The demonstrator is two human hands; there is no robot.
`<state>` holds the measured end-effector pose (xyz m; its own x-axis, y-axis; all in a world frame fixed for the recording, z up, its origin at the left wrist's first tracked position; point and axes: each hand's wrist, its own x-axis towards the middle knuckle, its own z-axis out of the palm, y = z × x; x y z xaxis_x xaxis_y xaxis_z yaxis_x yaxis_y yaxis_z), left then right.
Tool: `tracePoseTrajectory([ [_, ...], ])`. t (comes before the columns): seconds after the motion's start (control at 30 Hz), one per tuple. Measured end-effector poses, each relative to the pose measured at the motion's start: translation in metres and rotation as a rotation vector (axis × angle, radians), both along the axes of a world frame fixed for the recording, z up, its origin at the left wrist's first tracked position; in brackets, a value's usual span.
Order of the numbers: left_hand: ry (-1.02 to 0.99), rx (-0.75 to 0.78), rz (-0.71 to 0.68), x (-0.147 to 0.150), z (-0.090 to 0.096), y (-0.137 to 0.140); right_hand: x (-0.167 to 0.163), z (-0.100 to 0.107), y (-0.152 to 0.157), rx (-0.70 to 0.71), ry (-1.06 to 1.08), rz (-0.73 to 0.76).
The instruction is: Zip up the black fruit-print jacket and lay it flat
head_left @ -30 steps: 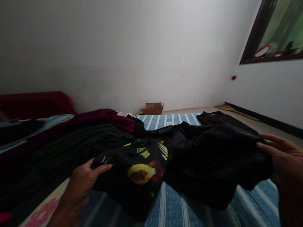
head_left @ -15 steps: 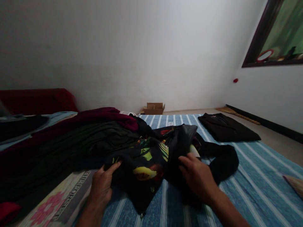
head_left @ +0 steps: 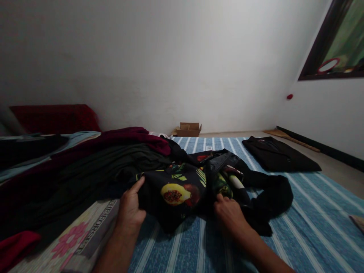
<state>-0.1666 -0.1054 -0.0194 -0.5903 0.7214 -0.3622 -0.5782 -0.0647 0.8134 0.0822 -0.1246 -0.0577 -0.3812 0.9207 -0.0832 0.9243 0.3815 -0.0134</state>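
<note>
A black jacket with a fruit and leaf print [head_left: 176, 194] lies loosely spread across the blue striped bedsheet [head_left: 307, 212]. At its left edge, my left hand [head_left: 132, 206] pinches the cloth between thumb and fingers. My right hand [head_left: 229, 210] is closed on the near edge of the right-hand part, where green and white print shows. One black sleeve [head_left: 274, 193] bends out to the right. The far left side of the garment runs up against a heap of clothes, so its border there is hard to make out.
Left of the jacket lie dark green cloth [head_left: 93, 170] and maroon cloth [head_left: 136, 136], beside a printed cloth with a pink flower [head_left: 69, 239]. A folded black garment [head_left: 278, 153] rests at the far right. A cardboard box [head_left: 189, 129] stands by the wall.
The right part of the jacket, held up before, now lies opened and lower, showing more print. My left hand has lifted slightly and stretched the left panel flatter. The view has turned slightly left.
</note>
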Motion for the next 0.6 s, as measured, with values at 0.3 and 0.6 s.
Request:
tracePoseTrajectory([
  [0.3, 0.036, -0.217, 0.110, -0.007, -0.023, -0.017, 0.061, -0.004, -0.050, -0.345, 0.059, 0.340],
  [0.6, 0.100, -0.255, 0.150, -0.008, -0.011, -0.039, 0.047, 0.040, -0.032, -0.269, 0.607, 0.061],
])
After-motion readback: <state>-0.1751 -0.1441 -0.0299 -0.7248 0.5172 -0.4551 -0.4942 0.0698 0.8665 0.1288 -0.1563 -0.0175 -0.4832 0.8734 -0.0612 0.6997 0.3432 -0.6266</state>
